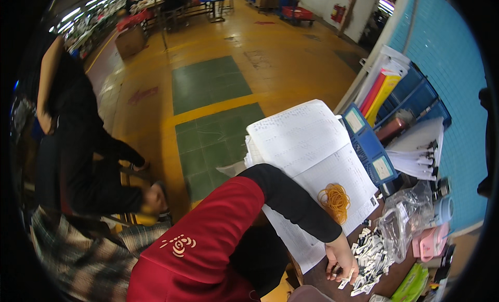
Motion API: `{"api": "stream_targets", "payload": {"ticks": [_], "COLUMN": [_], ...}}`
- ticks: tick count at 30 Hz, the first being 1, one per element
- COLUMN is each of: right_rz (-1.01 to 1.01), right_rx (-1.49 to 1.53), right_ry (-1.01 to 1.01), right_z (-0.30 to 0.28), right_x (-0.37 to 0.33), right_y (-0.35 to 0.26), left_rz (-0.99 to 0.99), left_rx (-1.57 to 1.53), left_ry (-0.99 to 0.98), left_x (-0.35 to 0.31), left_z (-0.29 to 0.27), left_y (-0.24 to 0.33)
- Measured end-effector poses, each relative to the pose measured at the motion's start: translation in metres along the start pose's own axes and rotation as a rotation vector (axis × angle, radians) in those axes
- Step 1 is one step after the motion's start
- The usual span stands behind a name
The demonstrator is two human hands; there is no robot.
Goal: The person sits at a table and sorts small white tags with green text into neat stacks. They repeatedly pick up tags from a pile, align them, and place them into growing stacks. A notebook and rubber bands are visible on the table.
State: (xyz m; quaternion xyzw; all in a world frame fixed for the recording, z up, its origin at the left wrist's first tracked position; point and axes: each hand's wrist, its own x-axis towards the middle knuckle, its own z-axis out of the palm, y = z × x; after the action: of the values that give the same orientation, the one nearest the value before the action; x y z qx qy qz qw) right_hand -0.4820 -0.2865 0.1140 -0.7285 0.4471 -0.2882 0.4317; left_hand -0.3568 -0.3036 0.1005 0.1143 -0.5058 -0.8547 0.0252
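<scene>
My left hand [340, 261] reaches down to the brown table at the lower right, its fingers bent together around a small white label [344, 282]. Right beside it lies a loose pile of small white and black labels [373, 256]. A bundle of tan rubber bands [335, 202] rests on an open notebook [299, 138] with handwritten pages, just beyond my black-sleeved forearm. My right hand is out of the picture.
A clear plastic bag [408, 216], a pink container [431, 242] and a green packet [411, 284] crowd the table's right side. Blue file holders [371, 148] with papers stand against the blue wall. At left another person [78, 135] sits in dark clothes.
</scene>
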Motion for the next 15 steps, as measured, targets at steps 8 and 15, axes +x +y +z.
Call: {"api": "stream_targets", "payload": {"ticks": [8, 15], "right_rz": [-0.002, 0.047], "right_rx": [0.056, 0.081], "right_ry": [-0.032, -0.06], "right_z": [0.019, 0.032], "right_x": [0.024, 0.104], "right_y": [0.009, 0.025], "left_rz": [-0.029, 0.081], "left_rx": [-0.11, -0.393], "left_ry": [0.001, -0.073], "left_x": [-0.008, 0.012], "left_z": [0.006, -0.008], "left_y": [0.005, -0.003]}}
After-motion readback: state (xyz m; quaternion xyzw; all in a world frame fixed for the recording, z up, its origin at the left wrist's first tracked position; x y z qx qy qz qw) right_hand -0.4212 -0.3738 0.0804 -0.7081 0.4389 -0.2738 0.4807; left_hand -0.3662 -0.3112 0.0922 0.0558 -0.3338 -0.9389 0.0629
